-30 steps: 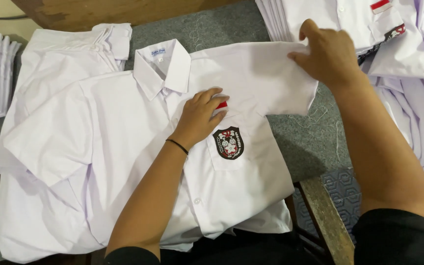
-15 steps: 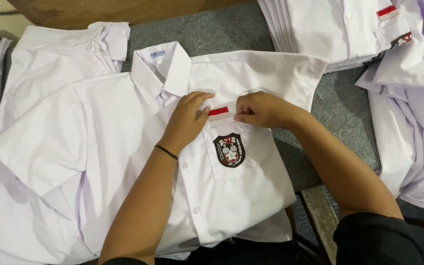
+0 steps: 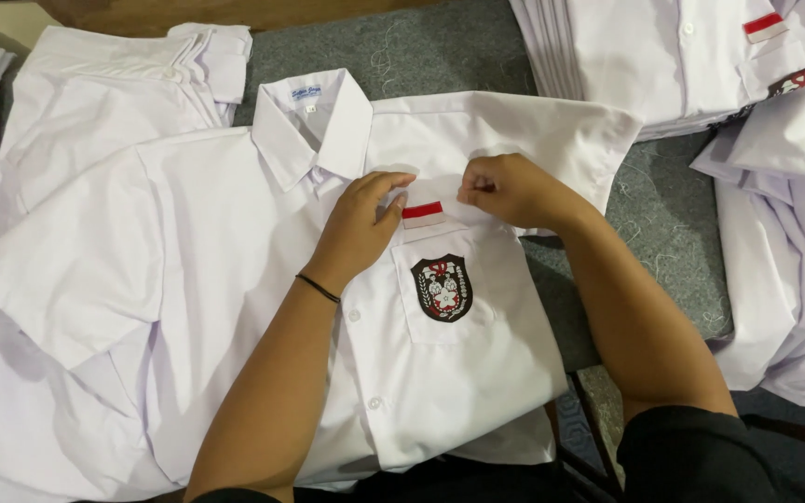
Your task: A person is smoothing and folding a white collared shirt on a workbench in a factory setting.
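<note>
- Left hand (image 3: 358, 224): flat, fingers together, pressing the white shirt (image 3: 188, 279) beside the red-and-white patch (image 3: 422, 213).
- Right hand (image 3: 505, 189): fingers curled, pinching shirt fabric at 3 o'clock of the patch.
- One shield-shaped badge (image 3: 441, 288) on the pocket, at 6 o'clock of the patch.
- Two stacks of folded white shirts: 2 o'clock (image 3: 663, 65), 10 o'clock (image 3: 95, 74).
- Grey felt-like mat (image 3: 440, 47) beneath.

The white shirt (image 3: 188, 279) is smooth matt cloth with an embroidered badge (image 3: 441, 288), lying on rough grey felt-like covering (image 3: 440, 47).
</note>
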